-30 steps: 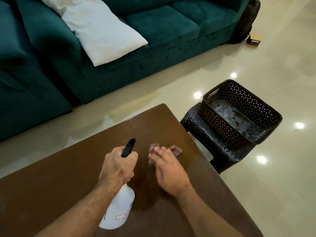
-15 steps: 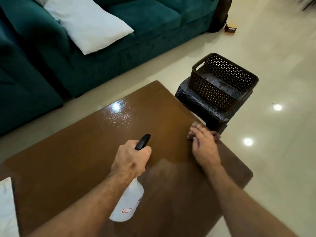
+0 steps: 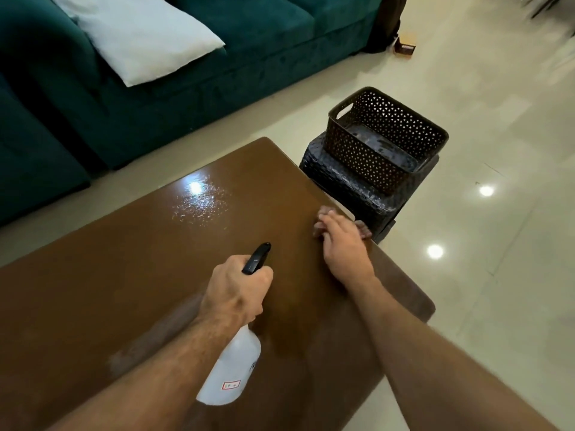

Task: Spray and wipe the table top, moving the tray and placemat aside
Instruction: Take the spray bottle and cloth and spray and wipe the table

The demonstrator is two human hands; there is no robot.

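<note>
A teal sofa [image 3: 255, 42] with a white pillow [image 3: 140, 35] stands beyond the brown desk [image 3: 124, 269], whose far part carries a sheen of spray droplets [image 3: 199, 203]. A dark perforated basket [image 3: 385, 135] sits on a stool [image 3: 351, 188] just beside the desk's right edge. The left hand [image 3: 236, 293] is closed around a white spray bottle [image 3: 233, 368], black nozzle forward; its small red-bordered label [image 3: 231, 384] is unreadable. The right hand [image 3: 342, 241] lies flat, fingers together, pressing a cloth [image 3: 362, 228] at the desk's right edge.

2 bare forearms with no sleeves in view, left hand [image 3: 235, 289], right hand [image 3: 343, 244].
</note>
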